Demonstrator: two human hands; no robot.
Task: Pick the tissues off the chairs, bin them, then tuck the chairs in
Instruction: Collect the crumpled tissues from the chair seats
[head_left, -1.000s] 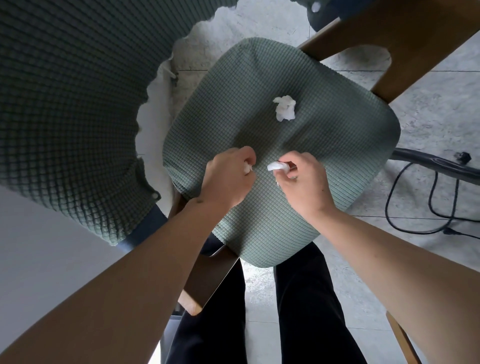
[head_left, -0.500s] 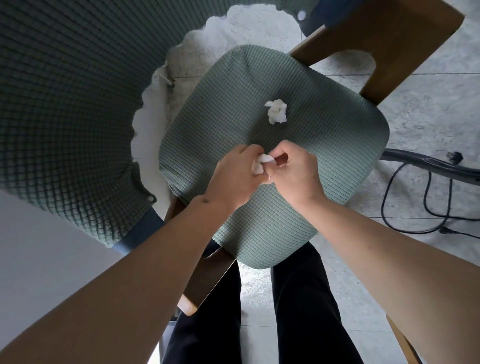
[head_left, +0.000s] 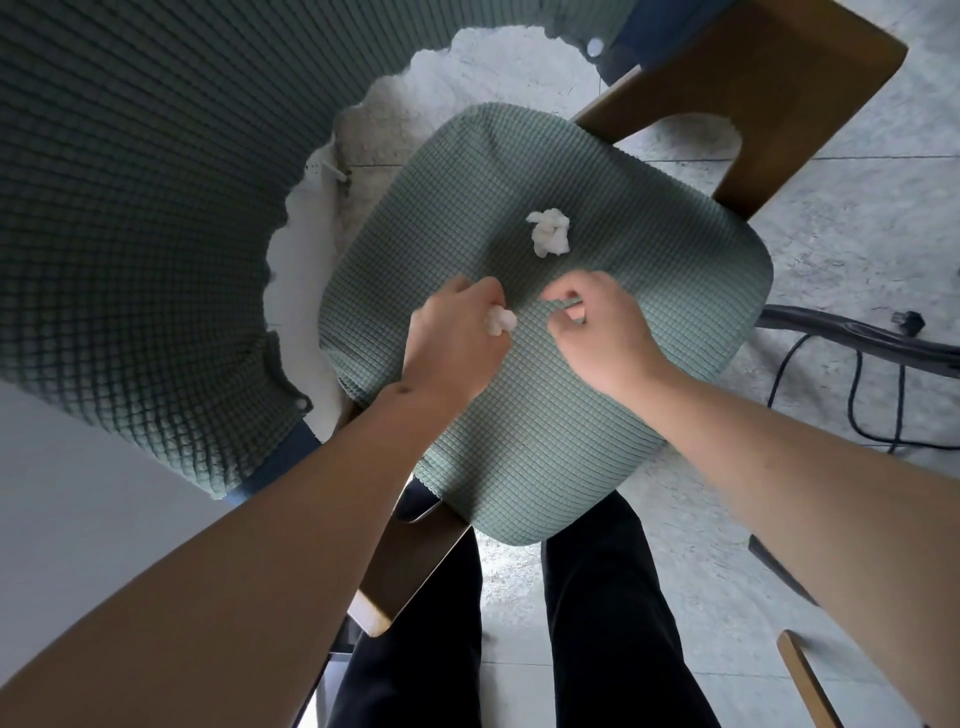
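Note:
A green-cushioned chair seat lies right below me, with its wooden backrest at the far side. One crumpled white tissue rests loose near the seat's middle. My left hand hovers over the seat, shut on a wad of tissue that pokes out at the fingertips. My right hand is just to the right of it, fingers loosely curled with nothing visible in them, about a hand's width short of the loose tissue.
A second chair's green fabric cover fills the left side. A pale flat surface sits at the lower left. Black cables and a dark bar lie on the tiled floor to the right. My dark-trousered legs stand at the seat's near edge.
My right hand brought its tissue piece to my left hand and let go of it. The hands have since moved apart, and the left now holds the combined wad.

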